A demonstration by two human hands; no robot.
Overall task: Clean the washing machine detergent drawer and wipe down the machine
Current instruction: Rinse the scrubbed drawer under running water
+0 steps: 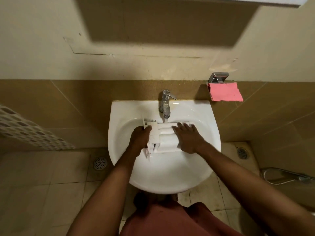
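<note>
Item 1, detergent drawer: left end covered by the left grip, right end by the right grip; compartment detail blurred, front-panel markings unreadable. Left grip's fingers pass behind the panel, out of sight. Item 2, perforated basket: cut by the left edge. Item 3, hose: runs off the right edge. Item 4, white fitting overhead: cut by the top edge.

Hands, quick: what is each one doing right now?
Left hand: fingers curled round the detergent drawer end, holding it.
Right hand: open, straight fingers resting on the drawer.
</note>
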